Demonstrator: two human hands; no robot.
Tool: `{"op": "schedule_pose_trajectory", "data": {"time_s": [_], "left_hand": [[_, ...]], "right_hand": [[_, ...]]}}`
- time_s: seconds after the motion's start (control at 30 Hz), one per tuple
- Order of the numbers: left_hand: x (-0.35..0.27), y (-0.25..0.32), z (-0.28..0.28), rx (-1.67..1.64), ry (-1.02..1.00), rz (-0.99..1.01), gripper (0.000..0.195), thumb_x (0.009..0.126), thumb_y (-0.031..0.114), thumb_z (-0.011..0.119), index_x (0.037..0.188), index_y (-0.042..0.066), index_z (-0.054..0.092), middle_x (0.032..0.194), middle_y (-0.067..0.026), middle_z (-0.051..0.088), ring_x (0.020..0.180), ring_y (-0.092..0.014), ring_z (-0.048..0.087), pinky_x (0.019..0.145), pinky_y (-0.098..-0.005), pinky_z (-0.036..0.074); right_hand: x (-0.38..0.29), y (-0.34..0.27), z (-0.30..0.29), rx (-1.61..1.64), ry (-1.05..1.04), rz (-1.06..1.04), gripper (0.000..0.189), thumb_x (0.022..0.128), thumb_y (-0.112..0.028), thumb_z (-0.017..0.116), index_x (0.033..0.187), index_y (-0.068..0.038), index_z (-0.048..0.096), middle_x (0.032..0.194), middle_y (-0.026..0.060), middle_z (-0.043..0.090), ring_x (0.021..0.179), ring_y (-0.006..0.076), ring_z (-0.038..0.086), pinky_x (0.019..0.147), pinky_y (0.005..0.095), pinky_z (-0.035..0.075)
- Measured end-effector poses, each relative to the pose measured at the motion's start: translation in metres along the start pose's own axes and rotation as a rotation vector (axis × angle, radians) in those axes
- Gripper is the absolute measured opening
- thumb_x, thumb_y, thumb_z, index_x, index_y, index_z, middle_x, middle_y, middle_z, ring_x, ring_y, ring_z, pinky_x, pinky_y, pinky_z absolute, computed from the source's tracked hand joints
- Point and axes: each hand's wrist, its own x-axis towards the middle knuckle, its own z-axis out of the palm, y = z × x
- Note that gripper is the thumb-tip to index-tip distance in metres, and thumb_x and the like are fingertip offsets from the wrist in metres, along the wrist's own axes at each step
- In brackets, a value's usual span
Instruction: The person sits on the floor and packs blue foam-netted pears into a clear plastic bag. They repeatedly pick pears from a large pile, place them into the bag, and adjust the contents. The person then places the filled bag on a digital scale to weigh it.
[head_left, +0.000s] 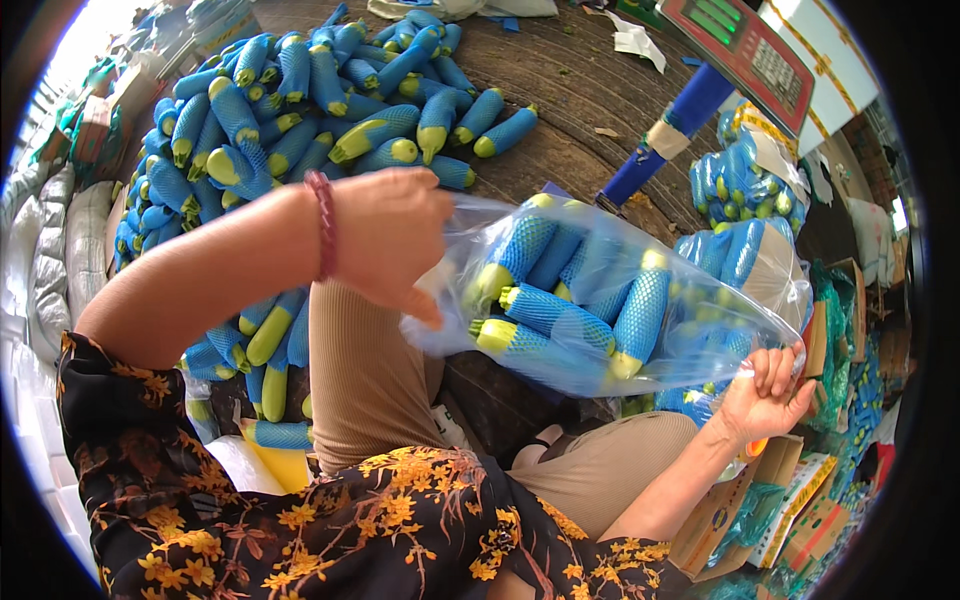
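Observation:
A clear plastic bag (697, 300) stretches between my two hands, above my lap. Inside it lie several zucchini (559, 319) in blue foam net sleeves, their pale green ends showing. My left hand (386, 244), with a braided red bracelet at the wrist, holds the bag's left edge, thumb and fingers spread apart along the film. At the opposite side, my right hand (769, 394) grips a gathered edge of the bag between curled fingers and thumb. The tips of the left fingers are partly hidden from view.
A large heap of sleeved zucchini (300, 97) covers the wooden floor (540, 67) at upper left. A scale's red display (742, 60) stands on a blue post (667, 139). Filled bags (750, 180) sit at right, with cardboard boxes (731, 510) below. White sacks (86, 232) line the left.

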Motion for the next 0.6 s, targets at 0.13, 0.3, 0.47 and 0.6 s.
{"op": "schedule_pose_trajectory", "data": {"time_s": [0.13, 0.3, 0.47, 0.6], "left_hand": [[0.008, -0.038, -0.034, 0.368, 0.645, 0.303, 0.024, 0.069, 0.03, 0.069, 0.067, 0.006, 0.066, 0.069, -0.0076, 0.061, 0.077, -0.03, 0.062, 0.065, -0.0428, 0.05], [0.072, -0.054, -0.046, -0.094, 1.279, 0.186, 0.005, 0.062, 0.009, 0.062, 0.067, 0.009, 0.062, 0.061, -0.0145, 0.056, 0.066, -0.033, 0.06, 0.057, -0.0422, 0.048], [0.051, -0.108, 0.014, -0.643, 1.083, 0.269, 0.051, 0.062, 0.001, 0.069, 0.112, 0.004, 0.058, 0.106, -0.012, 0.061, 0.103, -0.026, 0.059, 0.09, -0.0375, 0.048], [0.024, -0.225, 0.139, -0.706, 0.635, -0.671, 0.06, 0.065, 0.004, 0.071, 0.122, 0.002, 0.055, 0.124, -0.0137, 0.058, 0.117, -0.026, 0.055, 0.098, -0.0375, 0.046]], "right_hand": [[0.005, 0.0, 0.008, 0.041, 0.019, 0.006, 0.046, 0.087, -0.022, 0.063, 0.111, 0.012, 0.044, 0.059, -0.002, 0.032, 0.051, 0.0073, 0.028, 0.05, 0.0231, 0.026], [0.008, 0.009, 0.015, 0.059, -0.128, 0.123, 0.055, 0.085, -0.019, 0.067, 0.117, 0.014, 0.038, 0.06, -0.0028, 0.032, 0.051, 0.0055, 0.026, 0.051, 0.021, 0.025], [0.009, 0.017, 0.008, -0.092, -0.164, 0.079, 0.047, 0.084, -0.019, 0.07, 0.108, 0.011, 0.042, 0.056, -0.0019, 0.032, 0.047, 0.0065, 0.026, 0.048, 0.0214, 0.024], [0.008, 0.019, 0.004, -0.04, -0.107, 0.065, 0.032, 0.087, -0.016, 0.066, 0.099, 0.004, 0.044, 0.055, -0.0008, 0.032, 0.047, 0.0076, 0.028, 0.049, 0.0218, 0.026]]}}
